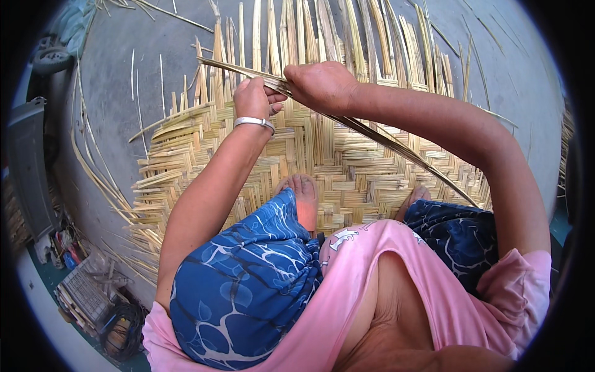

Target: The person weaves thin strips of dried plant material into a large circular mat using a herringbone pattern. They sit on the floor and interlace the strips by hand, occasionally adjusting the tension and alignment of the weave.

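Note:
Both hands hold one long split cane strip [396, 147], brownish and flat, slanting from upper left down to the right above a woven mat. My right hand [322, 85] is closed in a fist around it. Just left of that, my left hand [255, 99], with a silver bangle at the wrist, grips the strip near its upper left end; some of its fingers are hidden behind the strip. Beneath lies the woven cane mat [347, 167], pale yellow in a zigzag weave, with loose strip ends sticking out along its far edge. My feet rest on it.
Loose cane strips [93, 155] lie on the grey floor [111, 93] left of the mat, with more at the far side. A dark wheel [52, 61] stands at the upper left. At the lower left are a wire rack [87, 291] and a dark coil [127, 328].

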Tool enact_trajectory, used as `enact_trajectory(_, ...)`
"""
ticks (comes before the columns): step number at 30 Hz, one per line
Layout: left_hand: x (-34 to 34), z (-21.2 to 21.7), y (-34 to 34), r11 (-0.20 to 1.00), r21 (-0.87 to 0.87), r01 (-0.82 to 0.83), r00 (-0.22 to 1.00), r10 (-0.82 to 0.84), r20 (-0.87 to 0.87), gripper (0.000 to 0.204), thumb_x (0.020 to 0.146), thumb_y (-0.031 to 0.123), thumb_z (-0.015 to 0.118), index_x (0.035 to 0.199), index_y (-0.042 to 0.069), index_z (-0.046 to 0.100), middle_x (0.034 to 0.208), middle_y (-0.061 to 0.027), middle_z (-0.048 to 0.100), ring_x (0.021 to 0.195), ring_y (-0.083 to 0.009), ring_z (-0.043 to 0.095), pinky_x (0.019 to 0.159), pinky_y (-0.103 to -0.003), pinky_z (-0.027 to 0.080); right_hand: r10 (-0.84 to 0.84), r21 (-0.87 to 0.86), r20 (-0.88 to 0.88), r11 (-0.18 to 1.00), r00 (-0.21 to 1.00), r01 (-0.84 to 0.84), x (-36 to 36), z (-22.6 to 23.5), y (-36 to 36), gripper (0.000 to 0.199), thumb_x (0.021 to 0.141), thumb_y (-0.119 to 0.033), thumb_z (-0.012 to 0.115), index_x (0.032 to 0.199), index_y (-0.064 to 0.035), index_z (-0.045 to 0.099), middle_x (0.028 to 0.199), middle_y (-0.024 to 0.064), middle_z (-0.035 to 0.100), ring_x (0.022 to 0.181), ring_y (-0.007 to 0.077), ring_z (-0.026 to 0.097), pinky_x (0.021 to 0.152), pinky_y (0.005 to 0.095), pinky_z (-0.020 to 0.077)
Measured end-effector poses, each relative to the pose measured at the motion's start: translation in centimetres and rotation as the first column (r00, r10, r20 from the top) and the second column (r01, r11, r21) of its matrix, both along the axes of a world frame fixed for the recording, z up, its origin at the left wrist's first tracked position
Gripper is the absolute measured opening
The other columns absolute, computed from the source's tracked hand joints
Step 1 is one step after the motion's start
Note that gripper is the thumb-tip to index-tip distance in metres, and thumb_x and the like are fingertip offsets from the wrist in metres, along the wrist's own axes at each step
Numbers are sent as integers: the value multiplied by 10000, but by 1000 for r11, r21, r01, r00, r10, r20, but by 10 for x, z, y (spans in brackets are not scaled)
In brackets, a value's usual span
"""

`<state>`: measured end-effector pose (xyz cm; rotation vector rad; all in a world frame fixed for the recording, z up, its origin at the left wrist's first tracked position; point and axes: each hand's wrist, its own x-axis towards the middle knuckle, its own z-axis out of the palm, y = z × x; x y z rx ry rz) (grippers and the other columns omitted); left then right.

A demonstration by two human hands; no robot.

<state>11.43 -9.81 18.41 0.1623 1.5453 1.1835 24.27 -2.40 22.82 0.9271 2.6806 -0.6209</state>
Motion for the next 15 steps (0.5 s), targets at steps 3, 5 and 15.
enact_trajectory(3, 11, 12, 3, 998, 4, 58, 998, -58, -15, 160, 871, 190, 405, 898, 64, 500, 777, -72, 593, 685, -179, 611, 539, -299, 476, 16, 41, -136, 999, 991, -10, -9, -4, 6, 215, 849, -249, 489, 912, -48, 531, 869, 143, 634, 828, 319, 615, 690, 431, 484)
enact_trajectory(5, 18, 21, 3, 999, 3, 47, 999, -47, 2, 167, 872, 208, 416, 905, 71, 506, 796, -61, 596, 703, -175, 610, 558, -309, 478, 30, 36, -110, 999, 993, -27, -10, -2, 9, 234, 842, -271, 510, 938, -61, 537, 898, 132, 624, 863, 297, 614, 702, 419, 486)
enact_trajectory(15, 19, 16, 0, 997, 24, 76, 992, -78, 98, 165, 889, 221, 426, 913, 80, 510, 843, -67, 610, 729, -186, 607, 599, -318, 464, 277, 268, -89, 932, 957, -245, -5, 1, 15, 211, 800, -253, 574, 927, -87, 545, 870, 95, 568, 802, 271, 629, 640, 390, 507)
